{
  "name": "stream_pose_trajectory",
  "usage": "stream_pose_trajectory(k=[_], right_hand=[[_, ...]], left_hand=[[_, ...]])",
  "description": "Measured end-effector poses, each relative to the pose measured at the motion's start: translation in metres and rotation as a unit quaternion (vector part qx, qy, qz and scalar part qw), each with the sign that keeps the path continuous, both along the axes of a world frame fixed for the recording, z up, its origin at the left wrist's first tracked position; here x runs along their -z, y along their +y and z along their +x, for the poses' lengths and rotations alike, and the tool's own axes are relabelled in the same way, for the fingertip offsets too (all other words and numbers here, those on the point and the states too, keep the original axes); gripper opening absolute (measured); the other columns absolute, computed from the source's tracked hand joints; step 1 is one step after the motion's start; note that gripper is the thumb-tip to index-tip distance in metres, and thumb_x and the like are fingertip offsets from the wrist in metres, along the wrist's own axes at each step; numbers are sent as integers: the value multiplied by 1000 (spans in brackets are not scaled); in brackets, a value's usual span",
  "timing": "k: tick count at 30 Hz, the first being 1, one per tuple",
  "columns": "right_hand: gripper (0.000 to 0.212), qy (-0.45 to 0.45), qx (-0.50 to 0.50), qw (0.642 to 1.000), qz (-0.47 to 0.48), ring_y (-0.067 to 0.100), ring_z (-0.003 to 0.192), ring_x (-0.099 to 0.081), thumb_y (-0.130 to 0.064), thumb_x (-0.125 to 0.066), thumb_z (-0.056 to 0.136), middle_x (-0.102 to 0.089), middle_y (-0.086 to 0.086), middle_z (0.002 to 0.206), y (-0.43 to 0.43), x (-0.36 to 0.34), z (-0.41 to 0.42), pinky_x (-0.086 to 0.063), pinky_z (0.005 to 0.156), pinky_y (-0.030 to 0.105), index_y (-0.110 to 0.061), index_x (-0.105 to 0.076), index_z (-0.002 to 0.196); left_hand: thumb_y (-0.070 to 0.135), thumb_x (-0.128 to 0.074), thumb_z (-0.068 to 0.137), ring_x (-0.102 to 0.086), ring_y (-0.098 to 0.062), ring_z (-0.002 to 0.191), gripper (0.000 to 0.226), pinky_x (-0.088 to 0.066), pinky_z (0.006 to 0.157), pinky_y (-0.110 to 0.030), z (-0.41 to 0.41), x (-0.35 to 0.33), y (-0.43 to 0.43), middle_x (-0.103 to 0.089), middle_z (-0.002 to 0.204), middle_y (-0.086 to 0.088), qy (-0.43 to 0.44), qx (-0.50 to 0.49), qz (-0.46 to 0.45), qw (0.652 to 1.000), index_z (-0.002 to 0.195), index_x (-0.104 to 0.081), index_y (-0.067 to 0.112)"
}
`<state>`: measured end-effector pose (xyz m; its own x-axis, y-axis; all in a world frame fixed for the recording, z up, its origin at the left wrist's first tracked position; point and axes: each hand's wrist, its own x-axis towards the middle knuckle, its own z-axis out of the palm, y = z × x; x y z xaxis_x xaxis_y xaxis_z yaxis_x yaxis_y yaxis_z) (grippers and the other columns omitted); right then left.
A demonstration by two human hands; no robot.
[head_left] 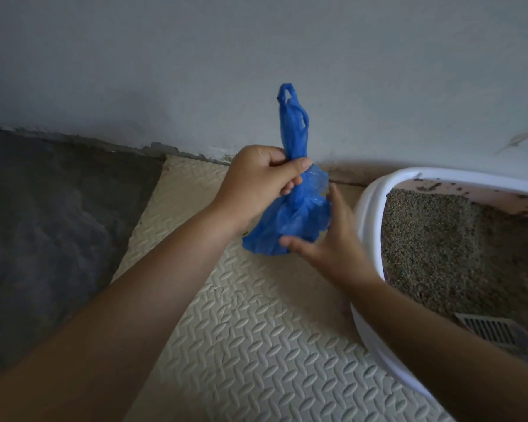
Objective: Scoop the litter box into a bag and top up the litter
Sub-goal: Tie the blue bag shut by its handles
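Your left hand (258, 175) grips the twisted neck of the blue bag (290, 214); your right hand (326, 239) cups it, fingers (336, 201) spread. Scooping seems done: knot it, then top up the litter (439, 239).

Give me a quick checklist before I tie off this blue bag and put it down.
1. Left hand grips the blue bag at its neck: ok.
2. Neck twisted tight above the grip: ok.
3. Knot made: cannot tell; the handles stand up in loops.
4. Right hand steadies the bag's bulge with open fingers: ok.
5. Scoop lies inside the litter box, out of the way: ok.
6. Bare mat under the bag to set it on: ok.
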<state>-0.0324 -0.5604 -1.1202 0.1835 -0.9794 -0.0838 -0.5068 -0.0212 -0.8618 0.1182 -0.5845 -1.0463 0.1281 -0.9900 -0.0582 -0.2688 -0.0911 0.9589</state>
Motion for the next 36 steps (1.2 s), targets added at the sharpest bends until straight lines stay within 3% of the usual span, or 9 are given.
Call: stream_pose_trajectory(k=[3,9,12,16,20,23,26,29,36], right_hand=[[117,-24,10,1000,-5,18,133,-37,-65,-76,49,-37,3,141,5,10,21,-38,109,41,-14,-27,143],[64,-84,46,994,-48,19,113,-53,-56,-80,57,-56,0,116,-7,10,45,-47,96,38,-41,-45,109],[31,-98,57,993,-32,15,89,-60,-30,-79,70,-62,-3,93,-9,8,44,-50,76,29,-35,-51,82],[31,-75,44,996,32,-1,62,-50,-13,-59,89,-53,-14,70,-15,5,34,-41,58,15,-34,-45,70],[21,-98,56,993,20,-5,67,-54,-6,-51,86,-60,-14,75,-22,-5,24,-41,59,14,-25,-59,90],[25,-110,56,992,-24,-7,59,-51,-3,-52,81,-58,-19,64,-29,-22,16,-36,52,9,-27,-56,79],[24,-151,24,987,-47,-8,78,-60,-6,-52,82,-64,-21,84,-38,-42,13,-45,66,8,-25,-62,95],[41,-171,-4,983,-61,1,102,-61,-7,-51,79,-64,-9,114,-45,-64,11,-50,88,20,-14,-59,118],[38,-270,36,961,-40,3,120,-54,13,-44,84,-59,-10,128,-30,-120,-9,-47,102,32,-14,-57,106]], left_hand=[[26,-67,87,-57,-9,56,26,-53,67,-25,-7,-6,5,-67,64,-6,-36,40,0,999,72,-71,4],[28,-68,85,-60,-10,59,26,-56,74,-30,-7,-15,6,-69,71,-10,-29,64,15,997,76,-72,4],[26,-68,86,-59,-9,60,25,-54,71,-26,-8,-21,8,-68,69,-7,-14,65,20,998,76,-72,3],[18,-65,88,-53,-6,54,23,-50,59,-19,-3,-24,10,-63,58,1,5,35,-13,999,68,-67,7],[16,-63,89,-50,-3,49,18,-46,53,-16,21,-14,5,-61,54,6,65,-80,-20,994,72,-67,10],[16,-64,89,-49,-3,48,21,-44,52,-17,37,3,0,-60,52,7,105,-165,-3,981,69,-65,11],[17,-65,89,-52,-2,49,19,-45,53,-18,43,21,-2,-62,53,7,86,-203,12,975,69,-67,15],[18,-65,89,-55,-1,50,18,-47,54,-18,34,27,-3,-64,54,7,86,-226,41,969,71,-68,16],[16,-62,89,-62,-4,54,22,-53,58,-18,-6,-15,15,-69,59,6,82,-218,95,968,68,-67,19]])
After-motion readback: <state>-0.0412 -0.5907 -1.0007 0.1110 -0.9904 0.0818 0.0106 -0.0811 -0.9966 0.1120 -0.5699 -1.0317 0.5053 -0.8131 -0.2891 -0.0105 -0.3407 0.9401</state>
